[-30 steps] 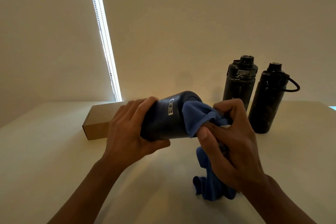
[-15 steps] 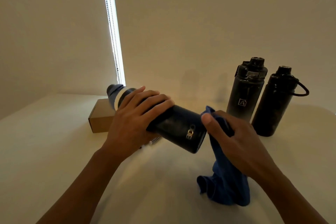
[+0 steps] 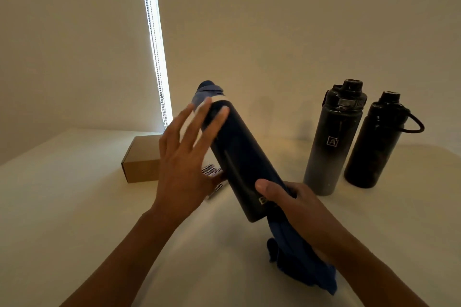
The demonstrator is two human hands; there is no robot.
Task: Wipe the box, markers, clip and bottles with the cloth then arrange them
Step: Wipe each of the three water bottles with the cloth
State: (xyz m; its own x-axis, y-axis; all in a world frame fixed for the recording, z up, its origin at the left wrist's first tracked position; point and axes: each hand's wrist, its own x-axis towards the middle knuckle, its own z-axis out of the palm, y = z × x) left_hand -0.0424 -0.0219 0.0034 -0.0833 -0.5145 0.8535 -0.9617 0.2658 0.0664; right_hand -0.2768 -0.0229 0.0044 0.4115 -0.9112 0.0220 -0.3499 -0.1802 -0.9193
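Note:
A dark navy bottle (image 3: pixel 239 157) with a blue cap tilts in the air, cap up and to the left, base down to the right. My right hand (image 3: pixel 296 207) grips its lower end together with the blue cloth (image 3: pixel 301 264), which hangs down to the table. My left hand (image 3: pixel 185 157) has straight, spread fingers, and its fingertips touch the bottle's upper part. Two more dark bottles, one grey-black (image 3: pixel 334 139) and one black with a loop handle (image 3: pixel 374 142), stand upright at the right. A brown cardboard box (image 3: pixel 139 159) lies behind my left hand. Striped markers (image 3: pixel 212 174) are partly hidden behind it.
The pale table (image 3: pixel 74 207) meets a plain wall at the back. A bright strip of window with a bead chain (image 3: pixel 156 57) runs down at the back left. The clip is not in sight.
The bottle swung from lying nearly level to standing steeply tilted, cap up. My left hand let go of its grip and spread out. My right hand moved round the bottle's base with the cloth.

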